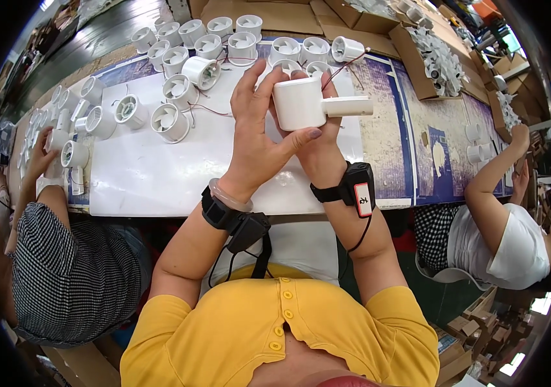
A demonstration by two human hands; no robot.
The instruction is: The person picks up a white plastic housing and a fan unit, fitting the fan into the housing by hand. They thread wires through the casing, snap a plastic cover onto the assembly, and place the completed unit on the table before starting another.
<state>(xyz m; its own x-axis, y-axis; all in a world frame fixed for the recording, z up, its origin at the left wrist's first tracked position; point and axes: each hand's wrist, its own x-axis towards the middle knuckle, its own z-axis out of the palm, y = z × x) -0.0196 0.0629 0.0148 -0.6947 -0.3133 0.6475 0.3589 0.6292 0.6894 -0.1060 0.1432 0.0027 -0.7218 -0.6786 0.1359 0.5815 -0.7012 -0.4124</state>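
One white housing [298, 106] in both hands [251, 132] [319, 153]

"What does the housing [298, 106] look like?"
"White plastic, smooth, with a soft sheen. The fan units [169, 124] look like the same plastic."
"And the surface [388, 148]?"
"Its printed covering is scuffed and worn; the white sheet [153, 174] on it is smooth and glossy, catching reflections."
"The open box [411, 68]?"
"Matt brown cardboard."
"Clothing?"
"The yellow top [236, 322] is matt cloth, its buttons [287, 295] slightly shiny, like plastic. The wrist straps [329, 194] look like black fabric."
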